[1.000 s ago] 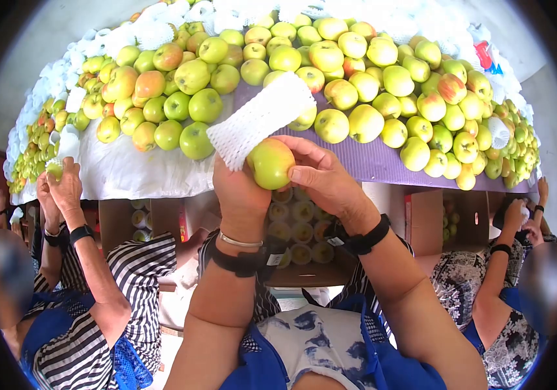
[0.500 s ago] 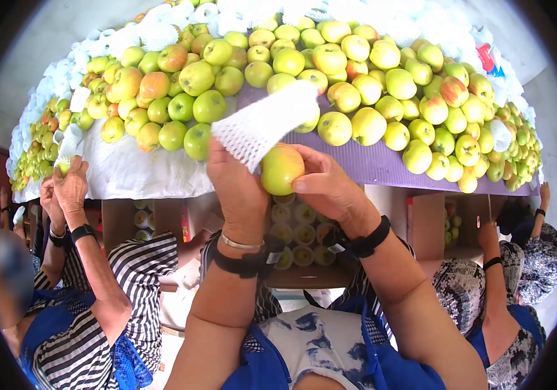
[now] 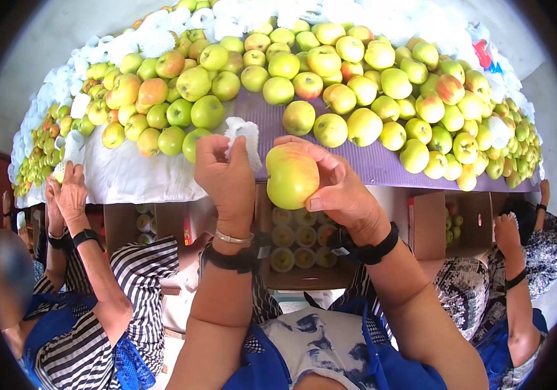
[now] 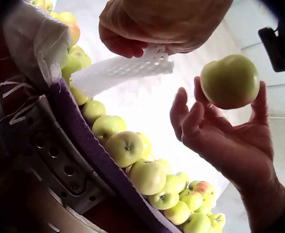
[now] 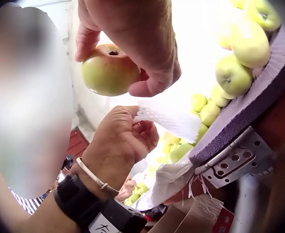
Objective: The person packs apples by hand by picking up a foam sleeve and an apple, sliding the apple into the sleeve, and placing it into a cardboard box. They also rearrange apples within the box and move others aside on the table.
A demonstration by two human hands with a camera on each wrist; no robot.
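Observation:
My left hand pinches one end of a white foam net sleeve, with its fingers curled. The sleeve stretches out from the fingertips in the left wrist view and in the right wrist view. My right hand holds a yellow-green apple with a faint red blush between thumb and fingers. In the left wrist view that apple rests in the fingertips, apart from the sleeve. The right wrist view shows the stem hollow of the apple.
Many apples are heaped on a table with a purple ribbed mat and a white cloth. White foam sleeves pile up behind. Below the edge, a cardboard box holds wrapped apples. Other people work at both sides.
My left hand has moved slightly left and turned, its fingers now bunched on the sleeve, which looks shorter from above. The apple in my right hand has come nearer and apart from the sleeve.

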